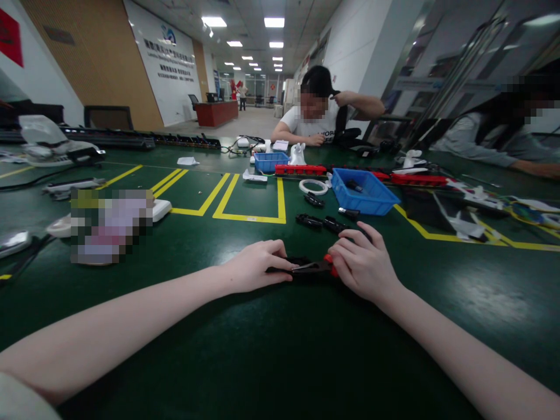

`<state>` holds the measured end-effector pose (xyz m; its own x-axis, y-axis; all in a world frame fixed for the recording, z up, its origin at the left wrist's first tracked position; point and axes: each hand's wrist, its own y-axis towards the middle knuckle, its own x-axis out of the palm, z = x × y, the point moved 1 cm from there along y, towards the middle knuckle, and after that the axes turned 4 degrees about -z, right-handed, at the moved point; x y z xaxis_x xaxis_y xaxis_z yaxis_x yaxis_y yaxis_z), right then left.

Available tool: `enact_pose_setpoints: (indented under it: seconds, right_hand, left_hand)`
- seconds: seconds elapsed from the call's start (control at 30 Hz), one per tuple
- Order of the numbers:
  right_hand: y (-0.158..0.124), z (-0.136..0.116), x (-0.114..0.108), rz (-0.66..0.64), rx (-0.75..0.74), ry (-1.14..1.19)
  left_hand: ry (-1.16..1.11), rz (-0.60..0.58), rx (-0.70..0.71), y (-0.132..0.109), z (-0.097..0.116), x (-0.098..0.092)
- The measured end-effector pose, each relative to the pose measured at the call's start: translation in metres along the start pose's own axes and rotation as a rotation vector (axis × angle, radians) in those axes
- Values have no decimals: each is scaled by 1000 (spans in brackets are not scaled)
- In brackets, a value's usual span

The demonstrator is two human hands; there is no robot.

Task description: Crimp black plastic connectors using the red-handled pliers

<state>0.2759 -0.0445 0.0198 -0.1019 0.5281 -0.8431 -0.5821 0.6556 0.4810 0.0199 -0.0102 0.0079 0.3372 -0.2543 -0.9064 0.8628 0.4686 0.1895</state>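
Note:
My right hand (367, 265) is closed around the red handles of a pair of pliers (312, 268), whose metal jaws point left toward my other hand. My left hand (256, 266) pinches a small dark part (297, 260) at the tip of the jaws; its exact kind is hard to make out against the green table. Just beyond my hands lie several small black pieces, among them one black piece (308, 220) and another black piece (314, 200). My fingers hide much of the pliers' handles and part of the dark piece.
A blue bin (371, 201) with a dark item inside stands ahead to the right, beside a white tape roll (321, 191). Behind are a smaller blue basket (271, 158) and a red strip (301, 170). A person (312, 111) sits opposite; another sits at right.

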Motion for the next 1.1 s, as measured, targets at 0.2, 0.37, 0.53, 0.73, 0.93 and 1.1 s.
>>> enact_pose_setpoints:
  seconds: [0.2,0.37,0.53,0.73,0.93,1.1]
  right_hand:
    - [0,5,1,-17,8,27]
    - [0,8,1,-34,-4,16]
    - [-1,8,0,-7,-7,15]
    - [-5,17,2,22,43,47]
    - [-7,25,11,-134,201,24]
    - [-7,24,13,-182,254,-4]
  left_hand:
    - [-4,11,6,0,-1,1]
    - [-3,-4,-3,0,0,0]
    - [2,-6,-5,0,0,0]
    - [1,9,1,-1,1,-1]
    - [-29,42,-29,-3,4,-2]
    - [-47,39,-62,-3,5,-3]
